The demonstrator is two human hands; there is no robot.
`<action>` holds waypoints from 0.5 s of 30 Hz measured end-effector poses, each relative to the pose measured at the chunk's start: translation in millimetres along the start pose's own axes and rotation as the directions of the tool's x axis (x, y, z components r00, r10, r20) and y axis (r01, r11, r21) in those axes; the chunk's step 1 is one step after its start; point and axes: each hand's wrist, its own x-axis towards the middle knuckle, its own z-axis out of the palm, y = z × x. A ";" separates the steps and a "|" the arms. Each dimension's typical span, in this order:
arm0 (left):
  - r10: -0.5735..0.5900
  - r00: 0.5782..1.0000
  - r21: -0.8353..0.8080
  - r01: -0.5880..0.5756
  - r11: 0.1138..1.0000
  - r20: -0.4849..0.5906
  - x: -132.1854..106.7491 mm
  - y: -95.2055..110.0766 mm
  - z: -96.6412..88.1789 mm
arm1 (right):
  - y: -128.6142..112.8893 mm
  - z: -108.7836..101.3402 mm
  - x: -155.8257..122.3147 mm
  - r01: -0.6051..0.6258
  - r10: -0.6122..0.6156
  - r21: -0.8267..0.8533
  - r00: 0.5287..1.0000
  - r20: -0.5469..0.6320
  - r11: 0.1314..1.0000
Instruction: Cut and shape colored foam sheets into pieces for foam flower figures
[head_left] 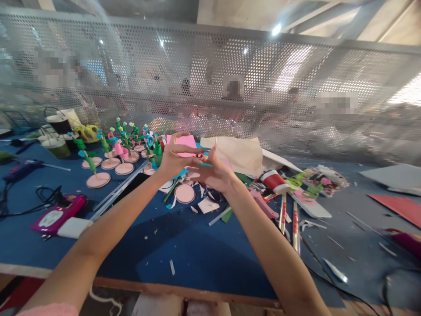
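Observation:
My left hand (pixel 174 159) and my right hand (pixel 219 172) meet above the middle of the table. Between their fingertips is a small pink rolled piece (pixel 199 156), which looks like coiled paper. Both hands pinch at it, with thin teal edges showing beside the fingers; what these belong to I cannot tell. Behind my left hand lies a pink paper sheet (pixel 186 144). Below the hands, a round pink disc (pixel 184 193) rests on the blue table (pixel 184 250) among paper scraps. To the left, several pink discs carry upright green stems with blue, pink and white paper flowers (pixel 121 149).
A purple power strip (pixel 61 215) and a glue gun (pixel 24 170) with cables lie left. Right are beige paper (pixel 235 154), a red-and-white roll (pixel 274 181), green paper cutouts (pixel 311 191) and a red sheet (pixel 399 208). A perforated metal screen (pixel 210 66) stands behind.

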 end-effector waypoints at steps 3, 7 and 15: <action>0.056 0.992 -0.022 -0.054 0.998 0.117 2.8 1.5 -3.5 | -2.5 -1.5 -3.3 -0.020 0.020 -0.073 1.000 -0.004 0.997; 0.063 0.941 -0.110 -0.027 0.993 0.332 2.8 0.4 -3.3 | -6.5 -8.0 -4.5 -0.112 0.118 -0.120 0.992 0.048 0.986; -0.101 0.926 -0.118 0.153 0.981 0.363 3.9 4.4 -1.1 | -14.6 -17.7 -4.6 -0.207 0.220 -0.096 0.965 0.144 0.974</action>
